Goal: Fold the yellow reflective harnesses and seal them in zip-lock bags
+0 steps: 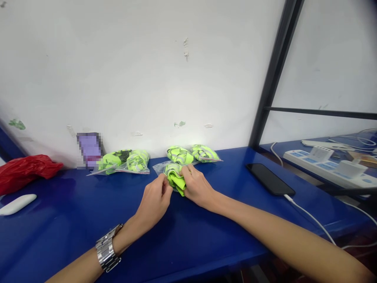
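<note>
A crumpled neon yellow-green cloth with pale reflective bands, like a safety vest, sits partly inside a clear plastic bag on the blue table. My left hand, with a metal-band watch on the wrist, is closed in a pinch at the bag's near left edge. From the right, my right hand has its fingers curled onto the bunched vest, some of them hidden by the cloth. Just behind lie two similar bundles, a left one and a right one, the right one plainly bagged.
More bagged neon bundles lie along the wall, beside a pixelated upright purple item. A red plastic bag and a white rounded object are at left. Right are a charging phone, a power strip and a black frame post.
</note>
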Demonstrator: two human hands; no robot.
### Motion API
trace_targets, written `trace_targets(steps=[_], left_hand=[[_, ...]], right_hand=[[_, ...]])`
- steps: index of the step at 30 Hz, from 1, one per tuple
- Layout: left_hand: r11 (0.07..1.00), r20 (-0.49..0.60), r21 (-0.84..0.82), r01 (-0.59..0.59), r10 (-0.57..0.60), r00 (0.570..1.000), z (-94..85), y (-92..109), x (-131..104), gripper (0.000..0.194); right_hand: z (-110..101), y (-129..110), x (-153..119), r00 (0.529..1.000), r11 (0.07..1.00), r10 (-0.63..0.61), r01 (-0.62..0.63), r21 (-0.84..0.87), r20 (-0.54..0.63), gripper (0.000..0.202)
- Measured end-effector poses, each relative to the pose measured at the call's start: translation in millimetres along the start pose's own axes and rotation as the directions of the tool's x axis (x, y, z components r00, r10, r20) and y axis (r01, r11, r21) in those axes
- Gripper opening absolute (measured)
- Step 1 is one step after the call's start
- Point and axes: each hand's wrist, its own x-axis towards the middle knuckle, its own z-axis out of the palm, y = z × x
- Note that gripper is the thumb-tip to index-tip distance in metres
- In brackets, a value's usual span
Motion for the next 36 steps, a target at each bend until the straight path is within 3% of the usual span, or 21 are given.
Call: trace_targets(steps=[3,7,9,12,15,18,21,24,26,29,31,34,36], left_hand=[[0.986,-0.034,0.019,-0.165,0.165,0.986,5.9,12.6,-10.7,0.017],[0.940,0.042,0.033,-0.341,0.340,0.940,11.8,19.6,-19.1,0.016],[0.941,0.074,0.032,-0.336,0.333,0.940,12.9,17.6,-17.2,0.016],[0.964,0.039,0.029,-0.265,0.264,0.964,12.9,11.3,-10.2,0.015],[0.981,-0.050,0.012,-0.191,0.192,0.980,9.7,3.0,-3.4,0.014],[0.992,-0.129,0.000,-0.124,0.122,0.984,3.0,-5.8,1.4,0.013],[0.997,-0.155,0.001,-0.083,0.082,0.984,-2.6,-12.2,3.9,0.014],[0.993,-0.127,0.011,-0.115,0.115,0.985,-3.0,-13.9,3.8,0.016],[0.988,-0.089,0.018,-0.155,0.156,0.984,-1.1,-12.4,2.6,0.016],[0.979,-0.024,0.036,-0.200,0.201,0.979,2.6,-8.0,-0.3,0.016],[0.972,0.010,0.049,-0.229,0.228,0.974,4.6,-4.1,-2.8,0.017],[0.959,0.066,0.047,-0.279,0.276,0.959,6.5,2.9,-7.8,0.017],[0.948,0.105,0.025,-0.318,0.314,0.944,7.2,7.6,-11.4,0.016]], right_hand=[[-5.4,-8.1,2.8,0.993,0.993,0.102,-0.099,-0.069,0.054,0.040],[-9.7,-13.4,5.2,0.967,0.973,0.218,-0.205,-0.109,0.130,0.051],[-10.3,-13.5,5.9,0.960,0.967,0.245,-0.232,-0.105,0.135,0.048],[-13.4,-10.7,5.8,0.971,0.977,0.213,-0.214,-0.005,0.111,0.044],[-20.1,-3.6,4.6,0.995,0.960,0.071,-0.088,0.266,0.071,0.051],[-23.9,7.6,4.3,0.998,0.824,-0.004,-0.033,0.565,0.064,0.056],[-19.4,18.4,5.3,0.988,0.721,0.110,-0.152,0.676,0.105,0.058],[-9.6,22.4,6.0,0.966,0.670,0.157,-0.258,0.696,0.207,0.071],[-3.3,19.3,6.2,0.946,0.603,0.179,-0.324,0.729,0.272,0.068],[3.1,9.2,6.9,0.892,0.496,0.313,-0.446,0.745,0.326,0.056],[5.0,2.6,7.6,0.869,0.534,0.402,-0.478,0.698,0.287,0.042],[4.4,-2.2,8.1,0.881,0.723,0.458,-0.447,0.526,0.119,0.025],[2.5,-1.9,7.7,0.888,0.793,0.456,-0.436,0.426,0.059,0.020]])
